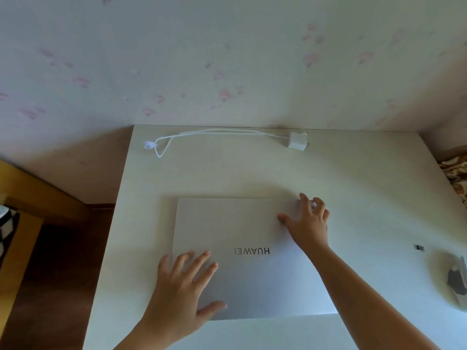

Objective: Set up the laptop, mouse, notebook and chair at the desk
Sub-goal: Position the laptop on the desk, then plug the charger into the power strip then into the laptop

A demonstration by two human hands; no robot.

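A closed silver laptop [242,256] lies flat at ctr of a pale surface [353,188], lid logo reading upside down from the wearer's side. The left hand [182,289], at approx. 7 o'clock of the lid, presses down flat w/ fingers spread and released, palm over the near-left corner, thumb pointing toward the lid's near edge. The right hand [307,221], at approx. 2 o'clock, reaches across the lid to its far-right corner: thumb on top of the lid, fingers curled over the corner edge; whether they actually clench the edge cannot be told, since the fingertips are blurred.

At 12 o'clock on the surface, near the wall, a white charger block [297,140] lies w/ its white cable [214,132] running left in a long loop to a small white rounded end [149,145]. At 3 o'clock, well apart from the laptop, sits a small dark item [419,247], too small to identify; beyond it, at the frame's right edge, a grey-and-white object [457,281] shows only in part.

Floral-print wallpaper [227,59] fills the background. At 9 o'clock, off the surface, yellow wooden furniture [27,195] stands over a dark wood floor [65,261].
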